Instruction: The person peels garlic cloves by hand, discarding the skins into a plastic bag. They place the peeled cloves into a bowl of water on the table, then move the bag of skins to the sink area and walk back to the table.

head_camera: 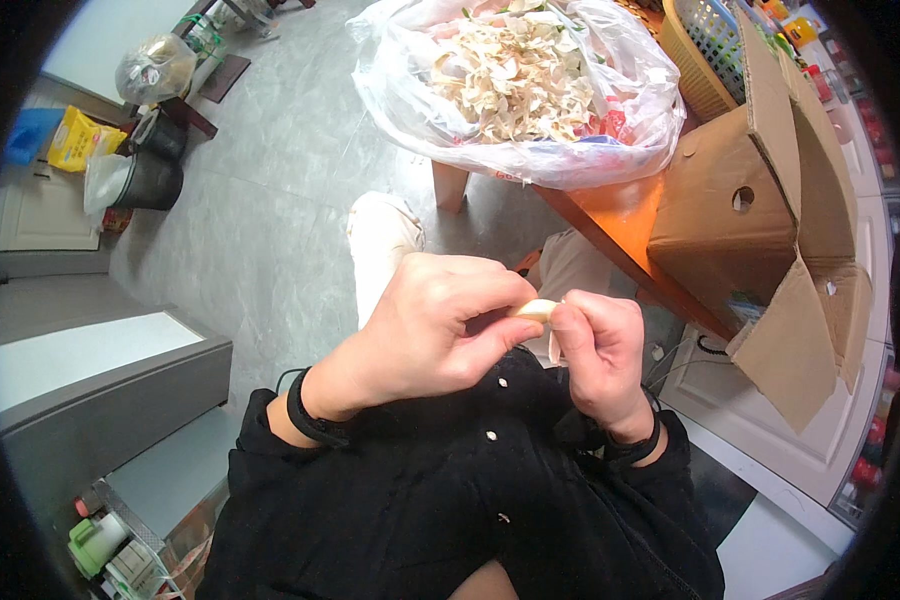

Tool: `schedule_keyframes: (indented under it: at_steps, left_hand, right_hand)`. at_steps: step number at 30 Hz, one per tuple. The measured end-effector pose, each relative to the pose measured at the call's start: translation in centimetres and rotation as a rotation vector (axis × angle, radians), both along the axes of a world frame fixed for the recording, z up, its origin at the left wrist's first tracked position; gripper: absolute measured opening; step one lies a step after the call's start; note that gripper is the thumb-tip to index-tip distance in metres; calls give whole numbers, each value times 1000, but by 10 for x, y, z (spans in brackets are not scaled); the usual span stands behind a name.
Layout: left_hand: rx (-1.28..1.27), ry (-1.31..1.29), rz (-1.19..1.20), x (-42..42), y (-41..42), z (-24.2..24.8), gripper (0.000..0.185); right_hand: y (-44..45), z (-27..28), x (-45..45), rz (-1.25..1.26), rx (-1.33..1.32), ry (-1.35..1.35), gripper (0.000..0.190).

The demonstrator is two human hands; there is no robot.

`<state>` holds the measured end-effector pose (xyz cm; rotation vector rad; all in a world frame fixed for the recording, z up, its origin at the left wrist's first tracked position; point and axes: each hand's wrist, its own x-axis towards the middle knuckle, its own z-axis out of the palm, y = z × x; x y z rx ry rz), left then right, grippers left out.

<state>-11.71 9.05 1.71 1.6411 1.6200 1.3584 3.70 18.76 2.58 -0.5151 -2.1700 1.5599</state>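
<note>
Between the thumb and forefinger of my left hand point(450, 330) is a pale garlic clove point(534, 310). My right hand point(604, 341), at the clove's other end, pinches a thin strip of skin point(553, 349) that hangs below its fingertips. The two hands almost meet in front of my black shirt. Beyond them, at the table's corner, a white plastic bag point(420, 127) lies spread wide around a heap of dry, papery garlic skins point(517, 75).
An open cardboard box point(720, 187) stands on the orange wooden table point(622, 210) at the right, with a yellow plastic basket point(690, 67) behind it. A black bin point(154, 180) is on the floor at the left. A grey cabinet point(120, 382) stands nearer on that side.
</note>
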Motion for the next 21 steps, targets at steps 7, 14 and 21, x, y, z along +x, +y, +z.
schedule_keyframes:
  at_steps: [7,14,21]
  left_hand:
    - [-21,-37,39,0,0,4,11]
    - [-96,-255,87,-1,-7,6,9]
    - [-268,-670,3,3,-10,4,11]
  right_hand:
    - [9,-2,-4,-11,-474,159,34]
    - [16,-2,-14,-85,141,48,30]
    - [9,-3,-23,12,513,104,39]
